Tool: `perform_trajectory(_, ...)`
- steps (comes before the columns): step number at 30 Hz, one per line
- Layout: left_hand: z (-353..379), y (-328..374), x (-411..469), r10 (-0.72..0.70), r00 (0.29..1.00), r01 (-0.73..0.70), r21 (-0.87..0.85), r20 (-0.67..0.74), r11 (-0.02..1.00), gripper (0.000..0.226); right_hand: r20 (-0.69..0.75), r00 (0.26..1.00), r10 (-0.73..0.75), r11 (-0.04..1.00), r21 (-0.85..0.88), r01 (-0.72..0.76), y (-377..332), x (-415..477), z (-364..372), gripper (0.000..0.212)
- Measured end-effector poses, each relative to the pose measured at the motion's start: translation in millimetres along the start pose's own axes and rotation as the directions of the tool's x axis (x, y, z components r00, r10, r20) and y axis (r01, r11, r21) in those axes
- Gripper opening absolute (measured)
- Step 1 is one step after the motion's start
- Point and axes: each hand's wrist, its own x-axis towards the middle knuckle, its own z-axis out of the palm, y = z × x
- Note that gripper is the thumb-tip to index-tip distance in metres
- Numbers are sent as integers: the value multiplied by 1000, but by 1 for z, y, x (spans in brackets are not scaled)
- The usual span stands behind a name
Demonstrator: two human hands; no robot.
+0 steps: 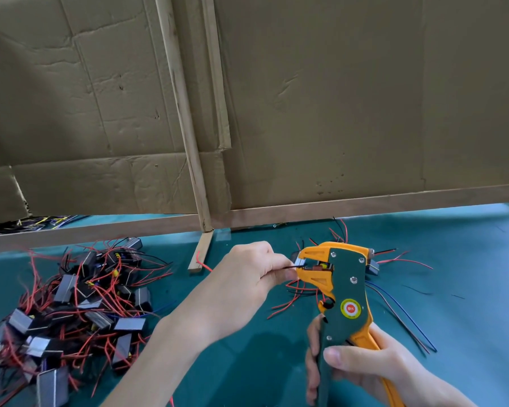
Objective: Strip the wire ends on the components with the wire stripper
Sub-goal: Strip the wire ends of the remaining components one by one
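A person's left hand (247,274) pinches a thin black wire (287,268) and feeds its end into the mouth of an orange-and-green automatic wire stripper (344,277). The right hand (362,368) is wrapped round the tool's handles, thumb across the front. The tool is held upright above a teal mat (467,259), nose pointing left. Both hands are clamped, one on the wire and one on the stripper, and they're apart, joined only by the wire. Can't tell if the handles are fully squeezed or if the blades have bitten yet.

Progress, judged from the layout: early to mid-job. A big heap of components (80,304), dark blocks w/ grey faces and tangled red and black leads, sits at left, probably still to do. A much smaller scatter lies behind and right of the tool, incl. one grey block (373,265) w/ red leads fanned out, probably the finished lot. Lead ends are too small to confirm bare copper either way. Loose blue wires (403,312) trail toward the right hand.

Containers: no bin, tray or box in view. Components lie loose on the mat in both groups, nothing sorted into anything. Behind, a cardboard wall (335,98) stands on a wooden rail (335,205), w/ a leaning wooden stick (185,113) in front. More wire bundles (33,223) show past the rail at far left.
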Motion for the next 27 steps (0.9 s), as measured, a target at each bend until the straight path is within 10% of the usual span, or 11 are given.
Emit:
perform_trajectory(23, -6, -2, -1, -92, 990, 86, 57, 108, 995, 29, -406, 909, -91, 973, -232, -7, 15, 5, 17, 34)
perform_trajectory(27, -2, -8, 1, -107, 989, 105, 25, 104, 994, 27, -260, 965, -35, 984, -177, -12, 9, 4, 14, 25)
